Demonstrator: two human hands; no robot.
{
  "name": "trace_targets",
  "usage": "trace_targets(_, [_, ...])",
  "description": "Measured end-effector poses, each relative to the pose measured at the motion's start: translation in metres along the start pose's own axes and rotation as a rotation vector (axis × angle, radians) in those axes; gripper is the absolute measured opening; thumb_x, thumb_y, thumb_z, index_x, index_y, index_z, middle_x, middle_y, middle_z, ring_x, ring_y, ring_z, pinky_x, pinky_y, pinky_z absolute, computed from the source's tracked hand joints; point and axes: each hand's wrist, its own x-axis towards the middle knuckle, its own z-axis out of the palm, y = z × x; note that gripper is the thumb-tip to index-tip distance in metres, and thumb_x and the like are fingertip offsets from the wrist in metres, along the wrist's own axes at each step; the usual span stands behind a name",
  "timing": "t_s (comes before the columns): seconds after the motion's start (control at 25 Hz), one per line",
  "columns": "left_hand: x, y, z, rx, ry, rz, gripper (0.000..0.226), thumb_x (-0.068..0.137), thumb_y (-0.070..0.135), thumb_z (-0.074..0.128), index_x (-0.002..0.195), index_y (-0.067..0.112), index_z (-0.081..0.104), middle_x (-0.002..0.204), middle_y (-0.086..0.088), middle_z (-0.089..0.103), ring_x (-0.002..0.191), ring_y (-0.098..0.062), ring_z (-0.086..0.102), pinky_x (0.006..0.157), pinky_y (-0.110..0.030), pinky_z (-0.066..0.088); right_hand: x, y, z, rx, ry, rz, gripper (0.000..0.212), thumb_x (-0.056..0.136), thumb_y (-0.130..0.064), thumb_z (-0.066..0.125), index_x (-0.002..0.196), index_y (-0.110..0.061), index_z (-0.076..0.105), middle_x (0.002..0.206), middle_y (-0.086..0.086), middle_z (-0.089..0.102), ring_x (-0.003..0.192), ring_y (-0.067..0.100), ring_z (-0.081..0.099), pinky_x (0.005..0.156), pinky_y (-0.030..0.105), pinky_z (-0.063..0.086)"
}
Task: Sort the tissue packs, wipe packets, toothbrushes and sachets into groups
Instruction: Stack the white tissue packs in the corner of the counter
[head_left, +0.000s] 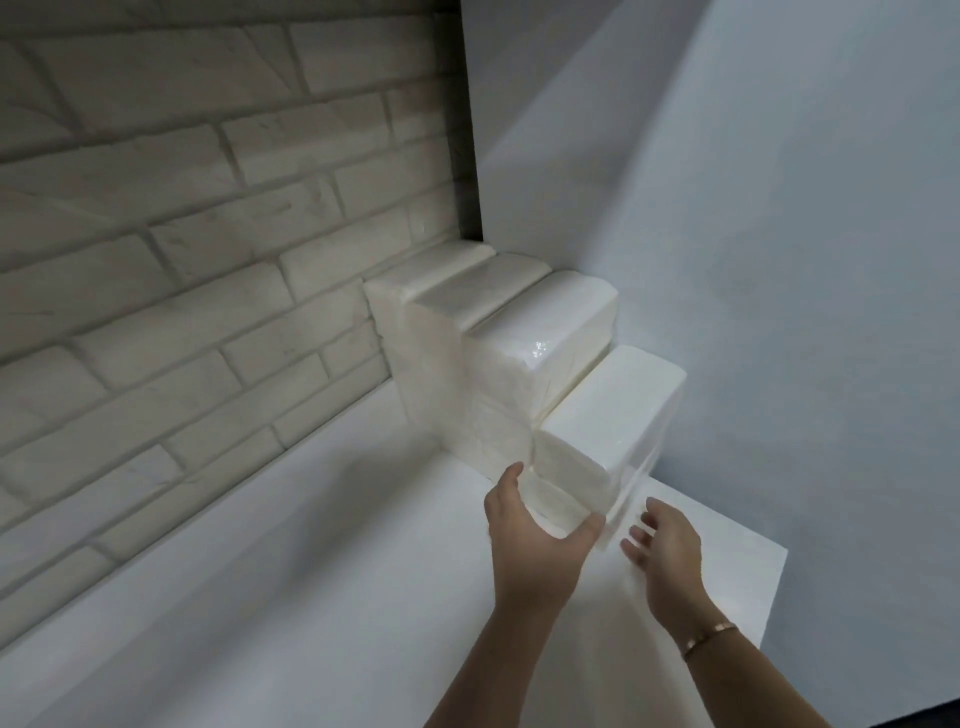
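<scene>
Several white tissue packs stand in a row in the far right corner of a white table (270, 597), against the brick wall. The nearest tissue pack (608, 415) is lower than the taller pack (540, 332) behind it. My left hand (535, 530) cups the near left corner of the nearest pack, thumb on its left side, fingers spread. At the pack's near right corner is my right hand (665, 545), fingers apart and blurred, touching or almost touching the wrapper. No wipe packets, toothbrushes or sachets are in view.
A white brick wall (182, 234) runs along the table's left side. A plain grey-white wall (779, 260) stands to the right. The table's right edge (774, 597) lies close to my right hand.
</scene>
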Motion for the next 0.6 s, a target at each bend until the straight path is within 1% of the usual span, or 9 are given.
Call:
trace_targets(0.08, [-0.011, -0.019, -0.020, 0.008, 0.009, -0.028, 0.088, 0.072, 0.039, 0.089, 0.145, 0.030, 0.041, 0.136, 0.014, 0.041, 0.122, -0.013, 0.053, 0.107, -0.030, 0.048, -0.022, 0.011, 0.011, 0.013, -0.049, -0.014, 0.023, 0.105, -0.019, 0.047, 0.103, -0.012, 0.069, 0.115, 0.008, 0.069, 0.106, 0.025, 0.066, 0.093, 0.042, 0.055])
trace_targets(0.2, [-0.026, -0.047, -0.053, -0.016, 0.025, -0.075, 0.064, 0.079, 0.024, 0.084, 0.132, 0.036, 0.049, 0.133, 0.008, 0.049, 0.117, -0.012, 0.058, 0.105, -0.031, 0.049, -0.033, 0.010, 0.020, 0.021, -0.075, -0.022, 0.026, 0.104, -0.019, 0.046, 0.099, -0.017, 0.071, 0.115, 0.003, 0.071, 0.102, 0.017, 0.066, 0.094, 0.038, 0.054])
trace_targets(0.24, [-0.032, -0.053, -0.064, -0.024, 0.024, -0.091, 0.059, 0.080, 0.023, 0.082, 0.127, 0.038, 0.050, 0.131, 0.009, 0.051, 0.115, -0.010, 0.058, 0.103, -0.030, 0.050, -0.034, 0.008, 0.019, 0.001, -0.074, -0.028, 0.025, 0.105, -0.020, 0.046, 0.101, -0.017, 0.071, 0.118, 0.003, 0.069, 0.102, 0.017, 0.065, 0.092, 0.039, 0.053])
trace_targets(0.28, [-0.039, -0.059, -0.077, -0.033, 0.030, -0.106, 0.054, 0.082, 0.023, 0.080, 0.125, 0.039, 0.051, 0.129, 0.010, 0.053, 0.113, -0.008, 0.059, 0.101, -0.028, 0.050, -0.036, 0.009, 0.018, -0.038, -0.074, -0.042, 0.023, 0.105, -0.022, 0.047, 0.107, -0.017, 0.070, 0.122, 0.004, 0.067, 0.105, 0.018, 0.063, 0.091, 0.040, 0.052])
trace_targets(0.32, [-0.047, -0.063, -0.092, -0.045, 0.038, -0.111, 0.050, 0.084, 0.023, 0.079, 0.123, 0.039, 0.053, 0.126, 0.012, 0.054, 0.111, -0.005, 0.059, 0.098, -0.025, 0.050, -0.038, 0.012, 0.016, -0.094, -0.069, -0.066, 0.025, 0.105, -0.025, 0.048, 0.119, -0.016, 0.067, 0.128, 0.004, 0.064, 0.111, 0.020, 0.061, 0.093, 0.043, 0.051])
trace_targets(0.4, [-0.066, -0.070, -0.121, -0.083, 0.054, -0.120, 0.039, 0.088, 0.022, 0.075, 0.120, 0.037, 0.058, 0.121, 0.015, 0.056, 0.108, -0.001, 0.059, 0.088, -0.012, 0.048, -0.052, 0.024, 0.010, -0.260, -0.046, -0.148, 0.043, 0.101, -0.031, 0.053, 0.143, -0.023, 0.054, 0.139, 0.003, 0.057, 0.123, 0.025, 0.056, 0.104, 0.049, 0.049])
trace_targets(0.44, [-0.076, -0.076, -0.137, -0.112, 0.066, -0.131, 0.033, 0.090, 0.021, 0.074, 0.117, 0.035, 0.061, 0.119, 0.014, 0.059, 0.105, -0.001, 0.061, 0.082, -0.008, 0.046, -0.068, 0.032, 0.011, -0.319, -0.021, -0.187, 0.050, 0.098, -0.032, 0.055, 0.147, -0.026, 0.049, 0.142, 0.003, 0.055, 0.127, 0.027, 0.054, 0.110, 0.053, 0.046])
trace_targets(0.52, [-0.098, -0.091, -0.172, -0.191, 0.114, -0.162, 0.024, 0.090, 0.018, 0.072, 0.109, 0.031, 0.067, 0.109, 0.007, 0.065, 0.092, -0.006, 0.064, 0.075, -0.008, 0.047, -0.104, 0.050, 0.018, -0.366, -0.003, -0.202, 0.051, 0.095, -0.028, 0.057, 0.145, -0.027, 0.050, 0.142, 0.006, 0.056, 0.127, 0.028, 0.055, 0.112, 0.056, 0.045])
trace_targets(0.6, [-0.121, -0.107, -0.203, -0.241, 0.168, -0.196, 0.017, 0.090, 0.016, 0.070, 0.100, 0.030, 0.071, 0.097, 0.003, 0.069, 0.079, -0.006, 0.063, 0.071, -0.012, 0.047, -0.147, 0.070, 0.031, -0.360, -0.068, -0.146, 0.042, 0.097, -0.018, 0.059, 0.138, -0.026, 0.054, 0.135, 0.009, 0.061, 0.113, 0.026, 0.061, 0.107, 0.052, 0.049])
